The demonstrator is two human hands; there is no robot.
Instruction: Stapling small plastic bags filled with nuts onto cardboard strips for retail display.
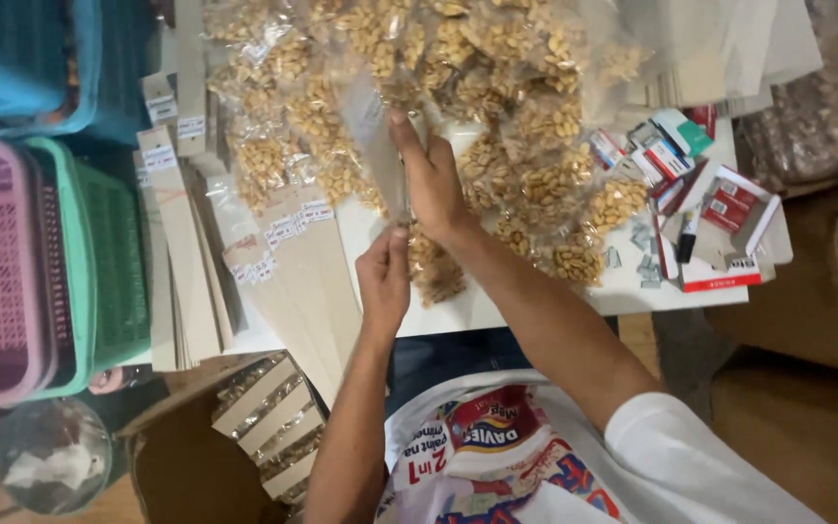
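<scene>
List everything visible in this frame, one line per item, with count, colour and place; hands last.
Peanut packets: many, clear with tan nuts, heaped across the table top.
Cardboard strips: a stack, tan with small white labels, left of the hands.
Baskets: three, pink, green and blue, far left.
Small boxes: several, red and white, right table edge.
Staple bars: a few, grey, beside the boxes.
Table: one, white.
Carton: one, brown, holding filled strips, below the table.
Left hand: pinches the lower end of a strip.
Right hand: grips that strip higher up.
</scene>
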